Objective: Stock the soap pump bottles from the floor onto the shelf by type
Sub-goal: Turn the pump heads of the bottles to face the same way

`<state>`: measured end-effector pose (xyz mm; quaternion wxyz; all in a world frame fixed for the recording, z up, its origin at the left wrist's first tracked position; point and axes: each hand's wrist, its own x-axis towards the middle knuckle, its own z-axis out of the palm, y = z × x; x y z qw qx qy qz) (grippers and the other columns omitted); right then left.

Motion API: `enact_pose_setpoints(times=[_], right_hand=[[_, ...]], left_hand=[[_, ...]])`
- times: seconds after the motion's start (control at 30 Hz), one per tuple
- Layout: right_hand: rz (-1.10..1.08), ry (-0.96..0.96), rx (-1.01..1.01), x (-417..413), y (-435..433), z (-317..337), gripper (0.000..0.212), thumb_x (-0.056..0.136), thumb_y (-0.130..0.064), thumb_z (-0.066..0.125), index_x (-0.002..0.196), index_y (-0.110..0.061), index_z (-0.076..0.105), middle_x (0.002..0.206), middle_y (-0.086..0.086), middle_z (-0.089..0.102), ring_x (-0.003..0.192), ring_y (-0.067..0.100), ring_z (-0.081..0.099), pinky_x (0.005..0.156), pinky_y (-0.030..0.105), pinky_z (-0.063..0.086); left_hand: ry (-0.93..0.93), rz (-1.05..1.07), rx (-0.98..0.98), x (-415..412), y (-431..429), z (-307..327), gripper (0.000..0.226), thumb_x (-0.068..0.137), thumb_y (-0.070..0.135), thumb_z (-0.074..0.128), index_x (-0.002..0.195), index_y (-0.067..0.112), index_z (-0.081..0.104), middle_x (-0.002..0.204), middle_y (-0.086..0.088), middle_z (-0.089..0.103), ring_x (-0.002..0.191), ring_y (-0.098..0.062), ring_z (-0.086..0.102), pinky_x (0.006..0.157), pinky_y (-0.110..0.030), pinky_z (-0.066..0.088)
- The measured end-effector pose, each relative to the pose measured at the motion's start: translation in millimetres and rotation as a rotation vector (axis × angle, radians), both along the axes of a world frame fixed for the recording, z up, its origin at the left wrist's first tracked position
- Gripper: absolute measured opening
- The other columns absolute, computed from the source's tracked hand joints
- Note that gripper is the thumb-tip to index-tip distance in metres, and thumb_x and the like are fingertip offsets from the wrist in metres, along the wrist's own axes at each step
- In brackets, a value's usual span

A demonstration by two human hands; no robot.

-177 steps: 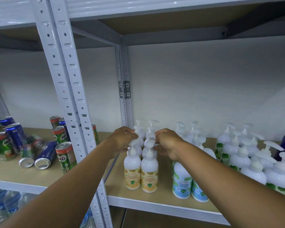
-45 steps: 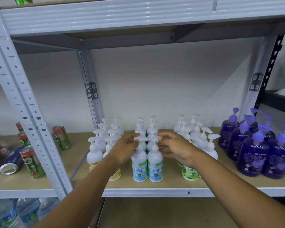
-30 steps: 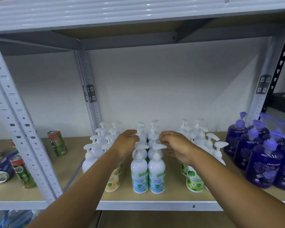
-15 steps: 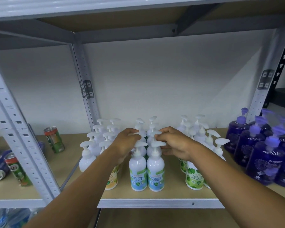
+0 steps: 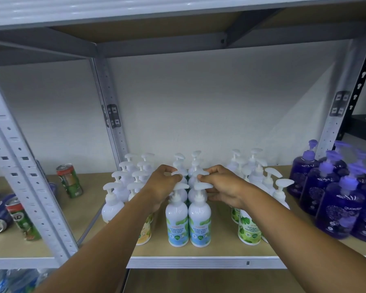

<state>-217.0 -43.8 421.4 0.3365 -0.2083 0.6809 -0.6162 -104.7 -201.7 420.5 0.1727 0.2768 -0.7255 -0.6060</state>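
- The shelf (image 5: 199, 262) holds soap in blocks by type: yellow-label bottles (image 5: 144, 231), mint bottles (image 5: 188, 227), green-label bottles (image 5: 248, 231), purple bottles (image 5: 338, 210).
- Seconds ago both hands were at the yellow block; they are now at the mint rows, so stocking seems nearly finished.
- The left hand (image 5: 163, 185) and right hand (image 5: 222, 187) each have a pinching grip on the mint pump heads (image 5: 202, 185).

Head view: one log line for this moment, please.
left hand: pinches a pump | right hand: pinches a pump | blue-label bottles: upright, front of shelf
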Motion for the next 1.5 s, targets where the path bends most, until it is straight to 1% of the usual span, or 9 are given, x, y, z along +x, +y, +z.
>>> enact_pose_setpoints(times=[0.2, 0.4, 0.53, 0.63, 0.7, 0.9, 1.1, 1.27, 1.5], right_hand=[[0.049, -0.024, 0.035, -4.4, 0.4, 7.1, 0.012, 0.094, -0.022, 0.067, 0.099, -0.016, 0.058, 0.099, 0.008, 0.063, 0.083, 0.022, 0.060, 0.068, 0.034, 0.051], [-0.033, 0.061, 0.022, -16.7, -9.3, 17.9, 0.020, 0.091, -0.027, 0.067, 0.076, -0.020, 0.056, 0.095, 0.008, 0.055, 0.090, 0.027, 0.055, 0.076, 0.039, 0.044], [-0.098, 0.065, 0.027, -23.3, -17.3, 19.9, 0.015, 0.094, -0.024, 0.065, 0.104, -0.021, 0.055, 0.113, 0.006, 0.055, 0.098, 0.027, 0.057, 0.095, 0.043, 0.051], [-0.089, 0.034, 0.040, -25.7, -24.8, 18.3, 0.054, 0.094, -0.024, 0.065, 0.143, -0.022, 0.043, 0.133, 0.007, 0.054, 0.118, 0.030, 0.058, 0.104, 0.048, 0.050], [-0.077, 0.023, 0.037, -25.8, -28.9, 19.0, 0.059, 0.095, -0.021, 0.063, 0.149, -0.023, 0.038, 0.133, 0.007, 0.055, 0.118, 0.028, 0.059, 0.102, 0.046, 0.051], [-0.039, 0.067, 0.074, -23.4, -30.7, 21.5, 0.009, 0.099, -0.014, 0.056, 0.104, -0.022, 0.054, 0.100, 0.004, 0.062, 0.090, 0.023, 0.060, 0.091, 0.040, 0.053], [-0.065, 0.069, 0.058, -23.9, -32.2, 16.7, 0.024, 0.097, -0.023, 0.063, 0.118, -0.020, 0.051, 0.120, 0.010, 0.063, 0.094, 0.024, 0.061, 0.086, 0.040, 0.055], [-0.069, 0.080, 0.031, -21.8, -29.1, 16.7, 0.014, 0.098, -0.020, 0.063, 0.093, -0.019, 0.051, 0.096, 0.005, 0.062, 0.078, 0.019, 0.059, 0.067, 0.031, 0.051], [-0.069, 0.110, 0.044, -17.7, -25.8, 20.1, 0.020, 0.099, -0.018, 0.062, 0.085, -0.015, 0.049, 0.086, 0.003, 0.060, 0.071, 0.017, 0.057, 0.069, 0.031, 0.051]], left_hand=[[0.015, 0.054, 0.031, -3.1, -0.5, 2.8, 0.043, 0.091, 0.035, 0.067, 0.128, 0.020, 0.050, 0.117, -0.007, 0.062, 0.100, -0.025, 0.065, 0.076, -0.035, 0.051], [-0.017, 0.128, -0.054, -16.8, -4.6, 14.3, 0.050, 0.091, 0.040, 0.067, 0.132, 0.021, 0.046, 0.101, -0.005, 0.061, 0.081, -0.020, 0.060, 0.071, -0.032, 0.048], [-0.035, 0.152, -0.115, -31.6, -8.5, 20.9, 0.051, 0.092, 0.037, 0.067, 0.135, 0.016, 0.047, 0.107, -0.005, 0.059, 0.091, -0.024, 0.060, 0.085, -0.036, 0.053], [-0.062, 0.160, -0.158, -40.2, -12.7, 23.2, 0.050, 0.093, 0.035, 0.068, 0.134, 0.013, 0.050, 0.114, -0.007, 0.058, 0.096, -0.025, 0.059, 0.086, -0.036, 0.052], [-0.087, 0.157, -0.179, -43.7, -15.1, 22.7, 0.050, 0.091, 0.034, 0.070, 0.133, 0.012, 0.052, 0.117, -0.008, 0.059, 0.102, -0.027, 0.060, 0.092, -0.039, 0.053], [-0.127, 0.159, -0.255, -48.9, -18.6, 19.3, 0.033, 0.091, 0.028, 0.072, 0.117, 0.012, 0.061, 0.083, -0.003, 0.059, 0.071, -0.020, 0.057, 0.077, -0.035, 0.054], [-0.175, 0.060, -0.301, -47.6, -20.0, 22.1, 0.027, 0.097, 0.021, 0.059, 0.124, 0.018, 0.062, 0.091, -0.002, 0.060, 0.079, -0.024, 0.059, 0.084, -0.040, 0.057], [-0.196, 0.002, -0.293, -45.6, -21.4, 24.3, 0.032, 0.100, 0.014, 0.052, 0.130, 0.021, 0.061, 0.106, -0.006, 0.061, 0.089, -0.025, 0.060, 0.093, -0.040, 0.055], [-0.210, -0.016, -0.292, -46.1, -22.9, 23.0, 0.035, 0.101, 0.011, 0.048, 0.132, 0.021, 0.060, 0.119, -0.010, 0.062, 0.097, -0.027, 0.061, 0.096, -0.040, 0.054]])
